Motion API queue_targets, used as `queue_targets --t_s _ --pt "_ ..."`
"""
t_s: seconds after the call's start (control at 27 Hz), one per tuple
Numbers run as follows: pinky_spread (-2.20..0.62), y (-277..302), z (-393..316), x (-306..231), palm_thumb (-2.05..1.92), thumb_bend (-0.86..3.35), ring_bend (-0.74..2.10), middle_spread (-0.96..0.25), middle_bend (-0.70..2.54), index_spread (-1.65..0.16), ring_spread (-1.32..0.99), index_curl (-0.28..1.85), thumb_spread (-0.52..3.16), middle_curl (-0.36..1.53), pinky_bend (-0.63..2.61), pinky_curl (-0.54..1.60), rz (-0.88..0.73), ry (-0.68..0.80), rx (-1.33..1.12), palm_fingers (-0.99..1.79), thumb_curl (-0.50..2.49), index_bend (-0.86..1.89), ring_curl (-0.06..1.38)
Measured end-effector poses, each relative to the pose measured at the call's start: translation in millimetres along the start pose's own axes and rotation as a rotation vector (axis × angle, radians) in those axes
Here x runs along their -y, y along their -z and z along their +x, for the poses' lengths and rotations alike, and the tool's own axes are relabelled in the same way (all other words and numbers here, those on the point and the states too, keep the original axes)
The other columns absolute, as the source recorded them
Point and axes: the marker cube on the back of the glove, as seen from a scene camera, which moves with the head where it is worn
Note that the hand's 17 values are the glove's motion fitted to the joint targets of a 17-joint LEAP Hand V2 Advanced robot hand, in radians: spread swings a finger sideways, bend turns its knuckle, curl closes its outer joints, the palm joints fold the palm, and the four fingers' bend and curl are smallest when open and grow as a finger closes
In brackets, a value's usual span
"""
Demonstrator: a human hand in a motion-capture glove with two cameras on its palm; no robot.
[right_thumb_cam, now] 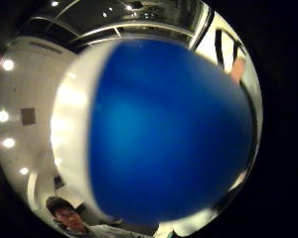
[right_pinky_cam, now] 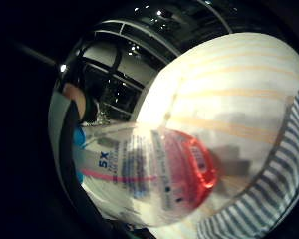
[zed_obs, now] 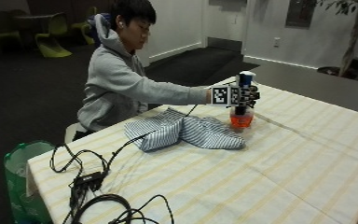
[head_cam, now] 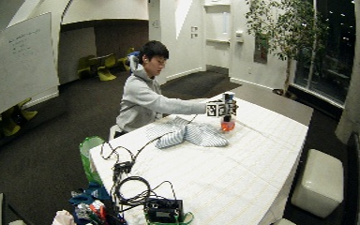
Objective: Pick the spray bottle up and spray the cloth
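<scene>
A spray bottle [zed_obs: 242, 116] with orange liquid and a blue-and-white head stands at the far side of the striped cloth [zed_obs: 185, 130] on the table. My gloved right hand [zed_obs: 246, 95] grips the bottle's upper part. The bottle's base sits at or just above the tablecloth; I cannot tell which. In the little finger side palm view the clear bottle [right_pinky_cam: 154, 174] with its orange bottom fills the middle, with the striped cloth [right_pinky_cam: 269, 189] beside it. The blue spray head [right_thumb_cam: 169, 134] fills the thumb side palm view. In the wide outside view the bottle [head_cam: 228, 123] and cloth [head_cam: 186, 133] lie before the seated person.
The table [zed_obs: 303, 172] has a cream tablecloth with yellow stripes. Black cables and a small box [zed_obs: 89, 179] lie at the near left corner. A green bag [zed_obs: 21, 177] hangs beside that corner. More cables and gear [head_cam: 161, 208] sit at the table's near end.
</scene>
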Motion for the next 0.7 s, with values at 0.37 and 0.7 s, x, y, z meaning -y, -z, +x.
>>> queue_targets --t_s 0.37,0.7 --pt "0.01 63 -2 -57 0.84 -0.05 0.39 -0.05 0.39 -0.25 -0.07 0.39 0.59 0.43 0.43 0.41 -0.298 0.006 -0.091 0.39 0.64 0.01 0.41" --pt "0.09 106 -17 -95 0.82 -0.03 0.40 -0.04 0.39 -0.27 -0.05 0.30 0.73 0.42 0.41 0.37 -0.222 0.094 -0.135 0.40 0.60 0.09 0.37"
